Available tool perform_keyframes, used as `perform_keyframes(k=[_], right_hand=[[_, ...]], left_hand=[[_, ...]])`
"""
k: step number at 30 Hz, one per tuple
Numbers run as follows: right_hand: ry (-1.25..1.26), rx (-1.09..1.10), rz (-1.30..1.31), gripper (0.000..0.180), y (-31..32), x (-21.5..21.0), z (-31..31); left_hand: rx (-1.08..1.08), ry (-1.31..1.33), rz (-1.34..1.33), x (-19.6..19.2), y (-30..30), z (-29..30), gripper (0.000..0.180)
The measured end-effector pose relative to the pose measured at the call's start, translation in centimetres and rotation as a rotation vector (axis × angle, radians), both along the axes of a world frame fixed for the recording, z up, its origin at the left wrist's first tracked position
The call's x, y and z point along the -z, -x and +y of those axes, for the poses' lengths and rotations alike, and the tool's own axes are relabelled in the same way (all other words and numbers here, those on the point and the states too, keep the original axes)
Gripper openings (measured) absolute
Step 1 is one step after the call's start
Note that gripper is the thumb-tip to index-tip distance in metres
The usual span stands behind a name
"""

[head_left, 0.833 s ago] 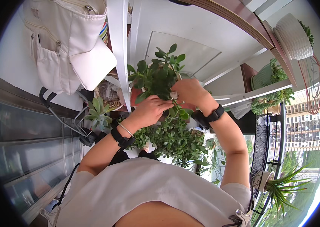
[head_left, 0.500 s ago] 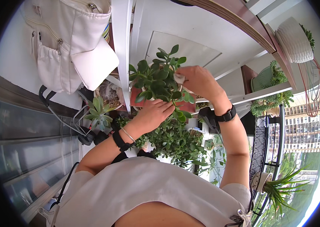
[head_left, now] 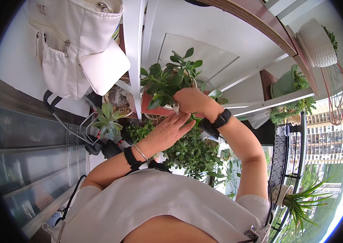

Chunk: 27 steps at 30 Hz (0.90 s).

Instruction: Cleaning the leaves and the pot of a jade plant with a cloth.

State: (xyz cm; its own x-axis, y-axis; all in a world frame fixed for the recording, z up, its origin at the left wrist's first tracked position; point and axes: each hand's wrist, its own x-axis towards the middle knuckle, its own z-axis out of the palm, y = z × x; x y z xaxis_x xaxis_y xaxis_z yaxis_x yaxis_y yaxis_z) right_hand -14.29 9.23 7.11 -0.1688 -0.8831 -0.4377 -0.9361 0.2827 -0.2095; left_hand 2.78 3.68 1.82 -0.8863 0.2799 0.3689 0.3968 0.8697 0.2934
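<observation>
No packages or signs that we can make out here, the closest thing is a crinkly clear plastic bag (head_left: 118, 99) tucked just left of the white post (head_left: 133, 56), below the white canvas bag (head_left: 76, 44) with its zipper pockets and flap hanging off to the post's left.

The jade plant (head_left: 169, 77) is what we're working on. It sits just right of that post in a terracotta-coloured pot (head_left: 149, 108), with thick, glossy, rounded leaves on chunky stems. Our right hand (head_left: 194, 100) is up against the plant's right side, at its base, curled in with the fingers tucked behind the foliage, so we can't tell whether it's pinching anything. Our left hand (head_left: 171, 129) is just below the pot, palm flat, fingers stretched out together and pointing up toward the right hand, fingertips nearly touching it and holding nothing. Black bands on both wrists, plus a thin silver bangle on the left.

Below the left hand there's a bushy plant with small leaves (head_left: 191, 152). Left of the post's base there's a spiky pale green succulent (head_left: 106, 117) beside a black and metal cart frame (head_left: 72, 125). Far right of the post, a ribbed white pot (head_left: 315, 42) sits on a wooden shelf, and a grassy plant (head_left: 301, 200) sits by the black railing.
</observation>
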Motion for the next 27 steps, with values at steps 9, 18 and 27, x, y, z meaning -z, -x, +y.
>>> perform_keyframes(k=[9, 18, 27], right_hand=[[0.368, 0.095, -0.320, 0.029, 0.3, -3.0, 0.7], [0.330, 0.255, -0.040, 0.025, 4.2, -2.8, 0.1], [-0.166, 0.140, 0.161, 0.029, 3.2, 2.1, -2.5]], left_hand=[[-0.058, -0.166, 0.037, -0.8, 1.5, -1.1, 0.047], [0.016, -0.106, -0.038, -0.8, 1.4, -0.7, 0.045], [0.029, -0.112, -0.024, -0.5, 0.9, -0.4, 0.045]])
